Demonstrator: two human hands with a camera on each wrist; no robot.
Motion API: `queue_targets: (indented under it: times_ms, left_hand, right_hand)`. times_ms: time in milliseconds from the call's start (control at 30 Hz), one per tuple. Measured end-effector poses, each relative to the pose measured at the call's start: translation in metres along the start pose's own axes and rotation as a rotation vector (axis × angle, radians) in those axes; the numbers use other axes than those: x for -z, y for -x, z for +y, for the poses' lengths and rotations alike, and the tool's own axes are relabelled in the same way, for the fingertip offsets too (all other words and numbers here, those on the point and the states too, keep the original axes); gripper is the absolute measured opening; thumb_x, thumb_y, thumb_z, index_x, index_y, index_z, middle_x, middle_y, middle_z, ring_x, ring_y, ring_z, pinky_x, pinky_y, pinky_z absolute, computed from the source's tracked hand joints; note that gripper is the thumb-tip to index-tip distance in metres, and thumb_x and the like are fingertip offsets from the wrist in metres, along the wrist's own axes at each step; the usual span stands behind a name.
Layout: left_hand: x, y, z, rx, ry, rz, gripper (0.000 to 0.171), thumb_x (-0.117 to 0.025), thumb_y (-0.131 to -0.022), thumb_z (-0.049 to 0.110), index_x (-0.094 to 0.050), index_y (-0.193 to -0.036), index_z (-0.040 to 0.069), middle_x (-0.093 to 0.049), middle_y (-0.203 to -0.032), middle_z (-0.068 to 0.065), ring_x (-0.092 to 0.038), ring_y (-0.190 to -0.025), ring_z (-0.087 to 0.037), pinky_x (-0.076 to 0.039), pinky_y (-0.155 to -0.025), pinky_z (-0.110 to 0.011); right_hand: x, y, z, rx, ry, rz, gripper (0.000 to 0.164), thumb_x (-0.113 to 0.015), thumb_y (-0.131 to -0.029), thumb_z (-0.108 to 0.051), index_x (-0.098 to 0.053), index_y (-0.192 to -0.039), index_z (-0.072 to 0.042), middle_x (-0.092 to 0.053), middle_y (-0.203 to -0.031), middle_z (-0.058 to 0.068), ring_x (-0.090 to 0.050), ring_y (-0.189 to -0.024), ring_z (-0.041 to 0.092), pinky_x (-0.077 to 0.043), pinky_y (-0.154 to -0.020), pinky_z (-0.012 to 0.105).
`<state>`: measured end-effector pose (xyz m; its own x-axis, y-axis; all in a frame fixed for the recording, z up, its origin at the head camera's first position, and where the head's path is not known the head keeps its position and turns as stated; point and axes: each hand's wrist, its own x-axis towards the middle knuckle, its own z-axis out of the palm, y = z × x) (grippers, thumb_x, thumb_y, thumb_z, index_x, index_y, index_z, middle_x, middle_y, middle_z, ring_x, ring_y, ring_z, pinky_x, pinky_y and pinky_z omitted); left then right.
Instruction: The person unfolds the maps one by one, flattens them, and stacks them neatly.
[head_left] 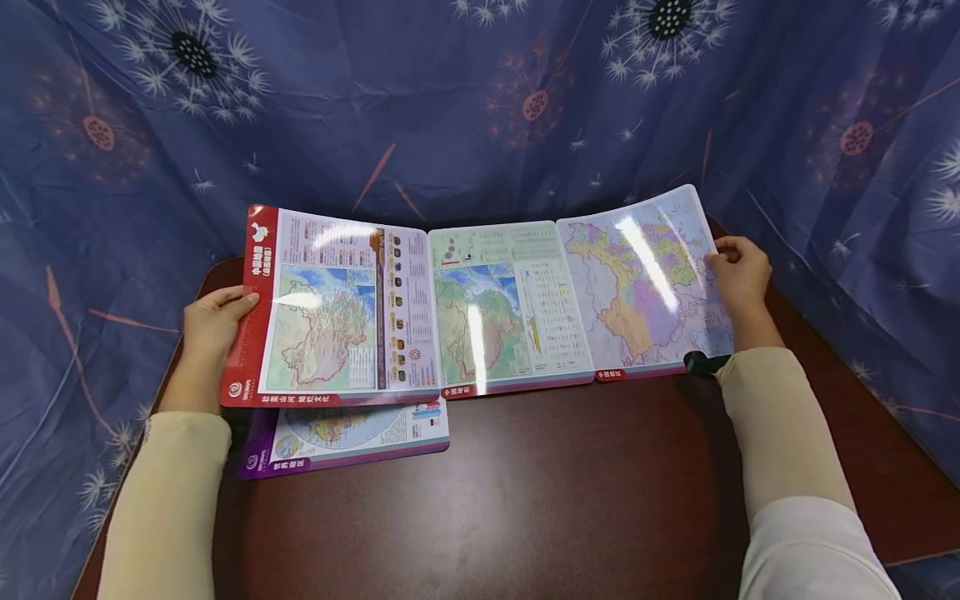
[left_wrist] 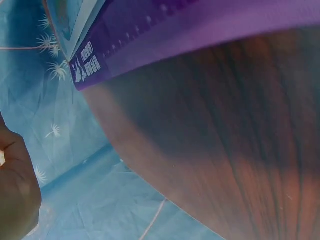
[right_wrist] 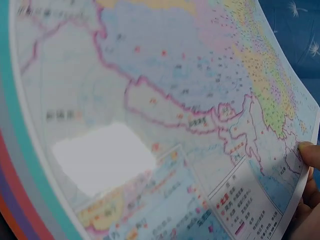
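A glossy three-panel fold-out map (head_left: 510,333) is spread wide, with a red strip down its left side and bright glare on the panels. My left hand (head_left: 213,329) pinches that red edge between thumb and fingers. At the far right edge, my right hand (head_left: 741,282) grips the last panel, which curves upward. In the right wrist view the thumb of my right hand (right_wrist: 307,200) lies on the map's printed face, fingers behind it. A second map with a purple edge (head_left: 258,437) lies under the left panel, mostly hidden; its purple strip (left_wrist: 145,50) also shows in the left wrist view.
The maps are over a dark reddish-brown wooden table (head_left: 510,500) with rounded corners. Behind and around it hangs a blue cloth (head_left: 420,108) printed with dandelions. A small black piece (head_left: 699,363) sits at my right wrist, beside the map's lower right corner.
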<state>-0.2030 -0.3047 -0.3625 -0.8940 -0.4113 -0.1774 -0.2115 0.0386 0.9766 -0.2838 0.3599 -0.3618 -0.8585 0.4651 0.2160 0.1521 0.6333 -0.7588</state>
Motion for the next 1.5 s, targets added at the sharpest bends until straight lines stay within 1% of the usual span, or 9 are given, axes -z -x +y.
queue_targets:
  times_ms: [100,267,467,567,767,1067,1267,1367,1500]
  left_hand:
    - [-0.005,-0.007,0.000,0.013,-0.103,0.042,0.057,-0.066,-0.078,0.037,-0.053,-0.126,0.010,-0.056,-0.082,0.009,-0.056,-0.057,-0.003,-0.048,-0.050,-0.018]
    - [-0.009,-0.018,-0.006,0.013,-0.200,0.088,0.058,-0.062,-0.079,0.043,-0.052,-0.128,0.013,-0.056,-0.095,0.003,-0.055,-0.061,-0.004,-0.048,-0.051,-0.018]
    - [-0.008,-0.028,-0.020,0.018,-0.167,0.119,0.055,-0.064,-0.079,0.039,-0.055,-0.125,0.011,-0.057,-0.083,0.008,-0.056,-0.057,-0.004,-0.048,-0.048,-0.019]
    - [-0.011,-0.031,-0.026,-0.013,-0.220,0.138,0.051,-0.064,-0.081,0.037,-0.056,-0.123,0.009,-0.060,-0.083,0.008,-0.055,-0.056,-0.003,-0.047,-0.048,-0.018]
    - [-0.019,-0.034,-0.032,-0.089,-0.378,0.153,0.049,-0.059,-0.084,0.039,-0.056,-0.123,0.010,-0.061,-0.108,-0.010,-0.054,-0.060,-0.001,-0.046,-0.051,-0.017]
    - [-0.022,-0.033,-0.033,-0.204,-0.577,0.139,0.046,-0.054,-0.088,0.036,-0.055,-0.123,0.007,-0.060,-0.111,-0.016,-0.058,-0.080,-0.025,-0.041,-0.051,-0.013]
    - [-0.019,-0.031,-0.035,-0.187,-0.721,0.075,0.050,-0.048,-0.091,0.038,-0.051,-0.127,0.004,-0.057,-0.112,-0.021,-0.055,-0.086,-0.032,-0.048,-0.065,-0.034]
    - [-0.018,-0.029,-0.036,-0.167,-0.829,0.033,0.053,-0.044,-0.092,0.040,-0.047,-0.129,0.003,-0.055,-0.113,-0.024,-0.052,-0.089,-0.035,-0.044,-0.075,-0.048]
    - [-0.020,-0.026,-0.035,-0.119,-0.939,-0.024,0.053,-0.042,-0.094,0.038,-0.042,-0.132,0.000,-0.049,-0.116,-0.028,-0.049,-0.094,-0.040,-0.040,-0.080,-0.056]
  right_hand:
    - [-0.005,-0.006,-0.006,-0.031,0.003,0.007,0.030,-0.055,-0.089,-0.019,-0.055,-0.115,-0.004,-0.046,-0.082,0.000,-0.041,-0.070,0.007,-0.036,-0.058,0.019]
    - [-0.015,-0.011,-0.019,-0.066,0.007,0.044,0.028,-0.056,-0.088,-0.021,-0.058,-0.111,-0.004,-0.047,-0.080,-0.003,-0.040,-0.069,0.006,-0.035,-0.062,0.021]
    - [-0.030,-0.011,-0.023,-0.054,0.007,0.069,0.023,-0.057,-0.088,-0.019,-0.060,-0.106,-0.004,-0.047,-0.077,-0.004,-0.040,-0.070,0.007,-0.033,-0.063,0.022]
    - [-0.034,-0.010,-0.021,-0.057,0.011,0.076,0.022,-0.056,-0.088,-0.018,-0.060,-0.106,-0.005,-0.047,-0.077,-0.004,-0.040,-0.071,0.008,-0.033,-0.064,0.021]
    - [-0.042,-0.010,-0.015,-0.027,0.040,0.079,0.021,-0.051,-0.089,-0.011,-0.061,-0.106,-0.002,-0.054,-0.088,0.008,-0.046,-0.081,0.019,-0.036,-0.072,0.026]
    - [-0.043,-0.006,-0.007,-0.027,0.082,-0.022,0.035,-0.035,-0.090,-0.004,-0.055,-0.116,0.005,-0.053,-0.112,0.024,-0.044,-0.106,0.036,-0.035,-0.093,0.041]
    - [-0.045,0.000,-0.002,-0.058,0.123,-0.129,0.039,-0.035,-0.092,-0.009,-0.045,-0.126,0.007,-0.047,-0.123,0.026,-0.038,-0.115,0.040,-0.029,-0.099,0.045]
    - [-0.046,0.001,0.002,-0.043,0.155,-0.167,0.043,-0.034,-0.091,-0.010,-0.041,-0.129,0.007,-0.043,-0.126,0.028,-0.036,-0.117,0.043,-0.028,-0.099,0.047]
    - [-0.049,0.002,0.006,-0.030,0.180,-0.202,0.045,-0.035,-0.091,-0.012,-0.037,-0.132,0.006,-0.040,-0.129,0.029,-0.036,-0.116,0.042,-0.028,-0.099,0.049]
